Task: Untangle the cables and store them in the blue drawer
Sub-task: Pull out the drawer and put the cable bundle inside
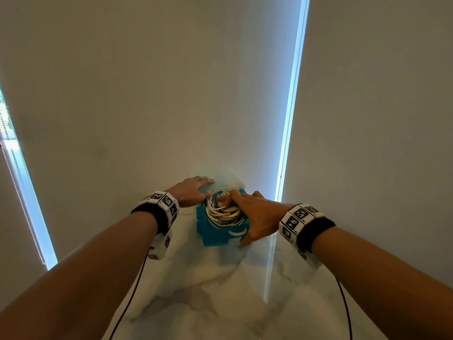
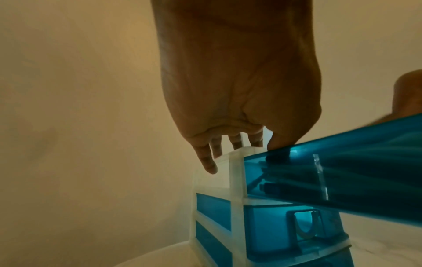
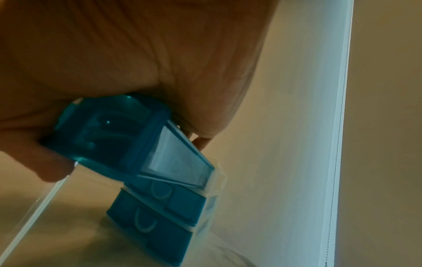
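Resting coiled in pulled-out top blue drawer [image 1: 215,235], cream and grey cables [image 1: 224,212] are lying directly under right hand [image 1: 255,217]. Right hand is reaching from right, fingers pressing down on coil, thumb hanging over drawer's front beside pale curved handle [image 1: 237,233]. Left hand [image 1: 192,190] is lying flat, fingers straight, on top of frosted plastic drawer unit [image 2: 236,171] at far left of drawer. Drawer is showing translucent blue; unit is standing on glossy white marble-veined table [image 1: 220,290].

Home: roller blinds [image 1: 147,94], marble tabletop [image 1: 208,290]
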Demonstrator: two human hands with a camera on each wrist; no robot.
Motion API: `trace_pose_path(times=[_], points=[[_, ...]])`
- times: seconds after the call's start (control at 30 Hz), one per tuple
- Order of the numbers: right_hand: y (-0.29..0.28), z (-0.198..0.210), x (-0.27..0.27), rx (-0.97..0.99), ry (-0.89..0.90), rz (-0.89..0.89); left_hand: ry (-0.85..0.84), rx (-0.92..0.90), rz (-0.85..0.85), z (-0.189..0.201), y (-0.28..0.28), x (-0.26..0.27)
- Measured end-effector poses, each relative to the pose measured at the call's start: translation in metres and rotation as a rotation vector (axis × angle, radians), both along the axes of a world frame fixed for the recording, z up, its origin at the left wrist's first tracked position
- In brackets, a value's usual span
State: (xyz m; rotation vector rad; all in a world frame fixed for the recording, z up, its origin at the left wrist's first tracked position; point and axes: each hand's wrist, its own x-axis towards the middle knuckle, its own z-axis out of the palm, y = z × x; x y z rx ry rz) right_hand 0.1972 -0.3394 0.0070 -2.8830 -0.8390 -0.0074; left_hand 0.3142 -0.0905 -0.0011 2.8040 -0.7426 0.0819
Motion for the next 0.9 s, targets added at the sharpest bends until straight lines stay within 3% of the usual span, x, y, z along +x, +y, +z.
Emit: trace_pose_path(times=[0.3,0.63,0.77,0.9], points=[[0.012,0.015,0.007,-0.186,0.117,-0.129,-0.024,0.024,-0.024,0.007,-0.001,0.000],[0.009,0.010,0.000,-0.111,0.105,-0.099,0.086,-0.054,-0.043,0.014,0.007,-0.009],[0.008,0.001,-0.004,-0.050,-0.007,-0.107,0.079,-0.051,-0.060,0.014,0.006,-0.020],[0.008,-0.006,-0.006,0.000,-0.249,0.029,0.053,-0.019,-0.048,0.013,0.009,-0.026]])
